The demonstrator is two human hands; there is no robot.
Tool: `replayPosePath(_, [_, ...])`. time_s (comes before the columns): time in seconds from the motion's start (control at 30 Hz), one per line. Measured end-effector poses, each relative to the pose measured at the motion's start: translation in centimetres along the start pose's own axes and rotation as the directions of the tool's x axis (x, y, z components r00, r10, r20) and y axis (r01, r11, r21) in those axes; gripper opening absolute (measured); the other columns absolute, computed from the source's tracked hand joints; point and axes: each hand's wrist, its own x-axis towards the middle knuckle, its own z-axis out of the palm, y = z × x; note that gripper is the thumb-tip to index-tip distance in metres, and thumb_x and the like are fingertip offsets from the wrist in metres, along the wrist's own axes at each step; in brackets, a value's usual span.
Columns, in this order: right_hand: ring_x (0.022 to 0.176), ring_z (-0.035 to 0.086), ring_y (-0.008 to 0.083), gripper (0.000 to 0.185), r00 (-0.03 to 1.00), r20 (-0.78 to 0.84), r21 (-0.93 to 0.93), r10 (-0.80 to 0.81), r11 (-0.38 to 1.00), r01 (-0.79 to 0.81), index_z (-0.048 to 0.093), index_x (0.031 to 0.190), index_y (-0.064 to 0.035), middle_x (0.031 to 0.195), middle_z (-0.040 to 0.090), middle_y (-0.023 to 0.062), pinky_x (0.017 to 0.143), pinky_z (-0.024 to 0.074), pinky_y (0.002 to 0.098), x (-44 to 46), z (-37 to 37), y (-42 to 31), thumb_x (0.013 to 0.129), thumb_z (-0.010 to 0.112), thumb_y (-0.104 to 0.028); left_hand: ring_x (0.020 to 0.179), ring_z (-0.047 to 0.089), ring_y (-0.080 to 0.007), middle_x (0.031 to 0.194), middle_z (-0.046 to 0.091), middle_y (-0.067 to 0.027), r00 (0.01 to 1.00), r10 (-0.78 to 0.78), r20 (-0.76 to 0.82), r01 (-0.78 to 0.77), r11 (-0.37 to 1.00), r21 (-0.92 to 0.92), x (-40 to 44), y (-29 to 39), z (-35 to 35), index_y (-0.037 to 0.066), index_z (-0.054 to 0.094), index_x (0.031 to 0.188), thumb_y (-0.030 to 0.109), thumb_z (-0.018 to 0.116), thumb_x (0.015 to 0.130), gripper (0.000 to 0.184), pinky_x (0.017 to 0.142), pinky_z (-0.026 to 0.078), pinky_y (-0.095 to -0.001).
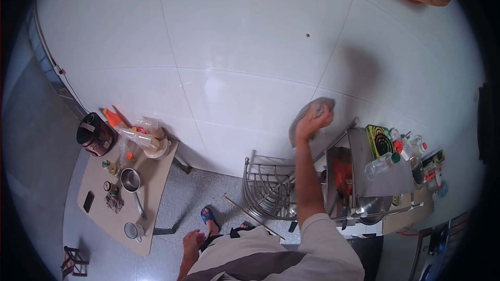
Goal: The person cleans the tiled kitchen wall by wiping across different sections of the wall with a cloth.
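Observation:
My right hand [314, 120] is raised to the white tiled wall [250, 31], its fingers wrapped round a grey cloth [299, 116]. The cloth lies against the tiles, and part of it bulges above my fingers. Below that arm stands a metal wire rack [268, 187]. Low at my side hangs my left hand [194, 240], loosely curled with fingers a little apart and nothing visible in it. It is nearest to my light shirt [234, 257].
To the left, a table [99, 218] bears a saucepan [130, 179], an enamel mug [134, 230], a phone [89, 200], a dark appliance [97, 134] and bagged items. A shelf [383, 182] at right carries bottles and boxes. A stick [250, 216] slants near my feet; a small stool [74, 261] stands lower left.

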Motion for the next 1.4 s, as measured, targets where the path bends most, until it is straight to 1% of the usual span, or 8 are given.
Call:
replayPosePath(0.2, [0.107, 0.046, 0.0348, 0.039, 0.939, 0.091, -0.049, 0.332, 0.943, -0.328, 0.047, 0.114, 0.0012, 0.113, 0.049, 0.0208, 0.094, 0.0367, 0.0449, -14.7, 1.8, 2.3, 0.086, 0.065, -0.02, 0.081, 0.067, -0.0262, 0.094, 0.066, -0.0159, 0.999, 0.035, 0.001, -0.035, 0.999, 0.007, 0.1, 1.4, -0.6, 0.0, 0.053, 0.119, 0.021, 0.051, 0.093, 0.033, 0.07, 0.055, -0.036])
replayPosePath(0.27, [0.104, 0.049, 0.0284, 0.041, 0.611, 0.232, 0.339, 0.757, 0.526, -0.78, 0.048, 0.113, 0.0027, 0.11, 0.051, 0.0156, 0.093, 0.0392, 0.0394, -17.1, 2.1, 3.8, 0.084, 0.067, -0.018, 0.08, 0.067, -0.0261, 0.094, 0.066, -0.016, 0.999, 0.049, -0.003, -0.049, 0.998, 0.038, 0.1, 2.0, -1.0, 0.0, 0.053, 0.119, 0.021, 0.051, 0.093, 0.034, 0.07, 0.055, -0.0361])
replayPosePath(0.37, [0.1, 0.051, 0.0228, 0.041, 0.511, 0.291, 0.378, 0.809, 0.394, -0.838, 0.049, 0.112, 0.0026, 0.109, 0.051, 0.0109, 0.091, 0.0415, 0.0339, -15.7, 1.9, 4.1, 0.083, 0.069, -0.019, 0.081, 0.067, -0.0262, 0.094, 0.066, -0.016, 0.999, 0.044, 0.005, -0.044, 0.999, 0.017, 0.2, 2.4, -1.1, 0.0, 0.053, 0.119, 0.021, 0.051, 0.093, 0.034, 0.071, 0.055, -0.0362])
replayPosePath(0.6, [0.101, 0.05, 0.0238, 0.04, 0.814, 0.306, 0.398, 0.493, 0.711, -0.58, 0.052, 0.107, 0.0009, 0.107, 0.052, 0.0116, 0.092, 0.0404, 0.0351, -4.0, -0.4, -1.2, 0.079, 0.074, -0.018, 0.082, 0.067, -0.0264, 0.094, 0.066, -0.0154, 0.998, -0.002, 0.062, -0.003, 0.997, 0.082, 1.2, 1.5, -0.6, 0.0, 0.054, 0.117, 0.021, 0.05, 0.093, 0.032, 0.07, 0.054, -0.0355])
replayPosePath(0.67, [0.101, 0.05, 0.0249, 0.04, 0.915, 0.226, 0.157, 0.333, 0.915, -0.372, 0.053, 0.106, 0.0001, 0.107, 0.052, 0.0126, 0.092, 0.04, 0.0359, -3.8, -0.6, -1.3, 0.078, 0.075, -0.019, 0.082, 0.067, -0.0267, 0.094, 0.066, -0.0156, 0.998, 0.006, 0.066, -0.011, 0.997, 0.073, 1.5, 1.6, -0.1, 0.0, 0.054, 0.117, 0.021, 0.05, 0.093, 0.032, 0.07, 0.054, -0.0355])
replayPosePath(1.07, [0.097, 0.053, 0.0205, 0.043, 0.622, 0.246, 0.28, 0.744, 0.56, -0.78, 0.053, 0.105, 0.0018, 0.104, 0.057, 0.01, 0.086, 0.0448, 0.0343, -9.7, -0.7, 3.1, 0.075, 0.077, -0.019, 0.076, 0.067, -0.0224, 0.089, 0.067, -0.0139, 0.998, -0.041, 0.04, 0.038, 0.997, 0.067, 0.8, 2.0, -0.1, -0.001, 0.057, 0.114, 0.017, 0.053, 0.09, 0.03, 0.066, 0.052, -0.0314])
replayPosePath(1.2, [0.099, 0.052, 0.0223, 0.034, 0.908, 0.264, 0.279, 0.326, 0.875, -0.396, 0.058, 0.098, 0.0004, 0.106, 0.055, 0.0086, 0.091, 0.0406, 0.0331, -1.0, -0.6, -2.2, 0.075, 0.078, -0.015, 0.078, 0.067, -0.0243, 0.092, 0.066, -0.0158, 0.994, -0.008, 0.107, -0.004, 0.995, 0.104, 1.4, 1.7, 0.0, -0.002, 0.055, 0.117, 0.019, 0.052, 0.091, 0.033, 0.066, 0.053, -0.0327])
replayPosePath(1.4, [0.099, 0.051, 0.0274, 0.031, 0.969, 0.233, 0.15, 0.076, 0.982, -0.114, 0.056, 0.096, -0.0004, 0.102, 0.051, 0.0096, 0.091, 0.0411, 0.0364, 2.9, -0.9, -5.8, 0.076, 0.076, -0.013, 0.08, 0.067, -0.026, 0.094, 0.066, -0.0171, 0.992, 0.002, 0.126, -0.015, 0.994, 0.105, 2.1, 2.2, 0.8, -0.002, 0.053, 0.119, 0.019, 0.049, 0.092, 0.034, 0.065, 0.054, -0.0334])
